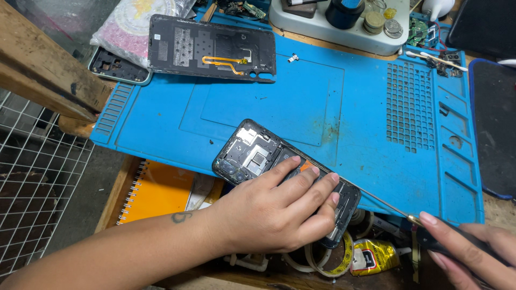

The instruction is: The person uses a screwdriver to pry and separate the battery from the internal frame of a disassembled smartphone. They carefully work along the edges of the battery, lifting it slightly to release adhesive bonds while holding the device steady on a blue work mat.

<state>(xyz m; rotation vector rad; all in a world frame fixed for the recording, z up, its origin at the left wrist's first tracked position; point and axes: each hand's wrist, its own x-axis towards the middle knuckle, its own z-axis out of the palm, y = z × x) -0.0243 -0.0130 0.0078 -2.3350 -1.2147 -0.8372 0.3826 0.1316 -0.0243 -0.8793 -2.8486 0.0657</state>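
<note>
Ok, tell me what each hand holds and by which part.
The left hand presses flat on the opened phone, covering its lower half. The right hand grips a screwdriver by its dark handle.

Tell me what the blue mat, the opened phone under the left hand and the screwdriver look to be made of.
Blue mat: likely silicone rubber, matte, with moulded grooves and stains.
Opened phone under the left hand: seemingly a dark plastic frame, semi-gloss, with greyish metal shields inside.
Screwdriver in the right hand: thin shiny metal shaft, brass-coloured collar, black handle, probably plastic.
</note>
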